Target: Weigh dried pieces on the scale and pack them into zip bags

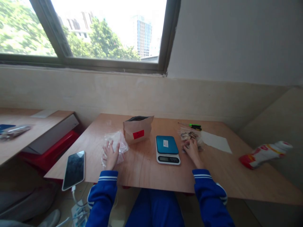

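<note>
Scale (167, 146) between hands (111, 155), plastic bags (122, 144) under both

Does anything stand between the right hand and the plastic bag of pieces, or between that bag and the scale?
Nothing visible does: the right hand is at the plastic bag of pieces, which lies just right of the scale with no object between them.

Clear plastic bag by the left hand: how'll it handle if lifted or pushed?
The clear plastic bag likely sags when lifted: its see-through film is crumpled. A push would probably bunch it up, given those loose folds. Weight is uncertain, since the left hand hides part of it.
</note>
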Action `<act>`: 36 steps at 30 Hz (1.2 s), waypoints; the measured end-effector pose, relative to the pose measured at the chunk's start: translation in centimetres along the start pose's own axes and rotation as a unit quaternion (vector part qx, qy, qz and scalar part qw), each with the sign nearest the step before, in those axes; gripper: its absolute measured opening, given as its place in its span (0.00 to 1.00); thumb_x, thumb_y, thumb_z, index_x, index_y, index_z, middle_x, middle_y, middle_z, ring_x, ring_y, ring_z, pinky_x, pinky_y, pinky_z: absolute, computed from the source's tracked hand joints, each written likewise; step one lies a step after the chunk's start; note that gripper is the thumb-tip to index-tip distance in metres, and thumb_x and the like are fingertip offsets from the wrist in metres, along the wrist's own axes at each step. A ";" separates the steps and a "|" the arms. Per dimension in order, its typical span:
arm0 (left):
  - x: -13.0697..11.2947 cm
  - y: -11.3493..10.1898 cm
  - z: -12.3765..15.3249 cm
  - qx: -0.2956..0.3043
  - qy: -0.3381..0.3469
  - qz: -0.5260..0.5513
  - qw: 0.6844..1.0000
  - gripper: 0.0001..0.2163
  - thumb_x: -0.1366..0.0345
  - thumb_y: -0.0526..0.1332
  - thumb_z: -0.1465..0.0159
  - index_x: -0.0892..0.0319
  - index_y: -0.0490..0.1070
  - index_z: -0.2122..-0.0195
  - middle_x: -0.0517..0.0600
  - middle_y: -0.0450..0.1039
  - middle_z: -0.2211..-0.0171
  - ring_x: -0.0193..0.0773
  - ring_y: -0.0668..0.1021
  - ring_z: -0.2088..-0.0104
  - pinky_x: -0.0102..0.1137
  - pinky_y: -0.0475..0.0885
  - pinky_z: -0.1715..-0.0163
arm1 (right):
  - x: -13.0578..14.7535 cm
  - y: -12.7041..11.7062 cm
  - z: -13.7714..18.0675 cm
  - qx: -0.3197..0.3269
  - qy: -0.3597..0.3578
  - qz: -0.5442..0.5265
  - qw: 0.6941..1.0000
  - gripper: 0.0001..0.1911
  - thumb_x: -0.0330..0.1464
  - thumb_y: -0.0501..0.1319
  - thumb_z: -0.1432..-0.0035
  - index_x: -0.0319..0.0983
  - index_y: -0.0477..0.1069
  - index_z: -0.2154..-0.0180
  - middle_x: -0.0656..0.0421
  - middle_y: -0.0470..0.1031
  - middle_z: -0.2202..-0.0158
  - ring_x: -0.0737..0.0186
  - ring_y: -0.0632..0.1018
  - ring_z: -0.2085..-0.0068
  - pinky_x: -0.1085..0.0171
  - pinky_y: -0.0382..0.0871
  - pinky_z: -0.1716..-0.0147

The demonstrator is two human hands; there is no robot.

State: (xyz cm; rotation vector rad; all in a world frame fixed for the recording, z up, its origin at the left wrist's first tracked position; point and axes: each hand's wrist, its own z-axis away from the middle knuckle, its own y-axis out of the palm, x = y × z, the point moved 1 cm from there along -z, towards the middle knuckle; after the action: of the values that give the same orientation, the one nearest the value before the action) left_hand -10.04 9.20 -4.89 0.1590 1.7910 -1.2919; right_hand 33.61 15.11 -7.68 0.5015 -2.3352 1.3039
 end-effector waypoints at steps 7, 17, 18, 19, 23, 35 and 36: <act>-3.4 -1.2 5.6 -0.074 0.101 0.192 0.973 0.14 0.59 0.51 0.37 0.58 0.70 0.56 0.55 0.73 0.54 0.48 0.71 0.49 0.47 0.61 0.47 | 1.7 -4.5 0.9 -0.067 0.021 -0.038 0.997 0.04 0.28 0.51 0.55 0.40 0.63 0.76 0.55 0.68 0.72 0.55 0.71 0.67 0.56 0.68 0.63; -10.8 0.4 15.4 0.333 0.060 0.523 0.782 0.19 0.49 0.52 0.37 0.62 0.69 0.66 0.49 0.70 0.74 0.33 0.72 0.75 0.28 0.66 0.74 | 20.8 -8.9 6.5 0.147 -0.197 -0.336 0.909 0.11 0.25 0.50 0.40 0.40 0.70 0.69 0.56 0.73 0.63 0.61 0.75 0.58 0.62 0.68 0.58; -10.5 0.6 15.4 0.318 0.043 0.532 0.784 0.19 0.48 0.52 0.37 0.62 0.68 0.66 0.49 0.70 0.74 0.33 0.72 0.75 0.29 0.66 0.74 | 21.9 -8.3 7.1 0.175 -0.185 -0.365 0.896 0.11 0.27 0.51 0.39 0.40 0.71 0.65 0.56 0.74 0.62 0.61 0.75 0.57 0.62 0.69 0.57; -10.0 0.9 15.2 0.296 0.029 0.538 0.789 0.20 0.47 0.52 0.38 0.62 0.68 0.66 0.49 0.71 0.74 0.33 0.72 0.75 0.29 0.67 0.73 | 22.6 -7.6 7.7 0.197 -0.162 -0.394 0.883 0.10 0.28 0.52 0.39 0.41 0.71 0.60 0.55 0.74 0.59 0.61 0.76 0.56 0.62 0.70 0.56; -7.8 1.5 14.4 0.225 0.012 0.530 0.818 0.23 0.45 0.50 0.38 0.62 0.69 0.61 0.54 0.74 0.67 0.37 0.75 0.68 0.32 0.70 0.66 | 23.9 -5.1 9.0 0.252 -0.025 -0.502 0.827 0.23 0.34 0.59 0.41 0.46 0.62 0.44 0.55 0.70 0.47 0.62 0.78 0.56 0.63 0.74 0.58; -6.5 0.0 13.9 0.189 0.075 0.430 0.880 0.17 0.50 0.53 0.37 0.59 0.68 0.64 0.51 0.74 0.68 0.39 0.78 0.66 0.32 0.75 0.67 | 23.8 -2.9 9.4 0.208 -0.012 -0.415 0.885 0.09 0.36 0.60 0.42 0.38 0.76 0.65 0.54 0.78 0.62 0.59 0.79 0.61 0.63 0.74 0.60; -6.5 -0.1 13.9 0.195 0.075 0.436 0.876 0.17 0.49 0.52 0.37 0.59 0.68 0.65 0.51 0.74 0.69 0.39 0.78 0.67 0.32 0.75 0.68 | 23.8 -2.7 9.5 0.208 0.007 -0.424 0.881 0.09 0.36 0.61 0.43 0.38 0.75 0.66 0.55 0.78 0.63 0.59 0.79 0.62 0.63 0.75 0.61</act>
State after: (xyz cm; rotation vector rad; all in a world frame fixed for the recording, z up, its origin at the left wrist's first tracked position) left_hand 1.77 0.28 -0.95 1.1764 1.2698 -0.9420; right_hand 13.06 3.01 2.05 1.4368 -1.4620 1.2948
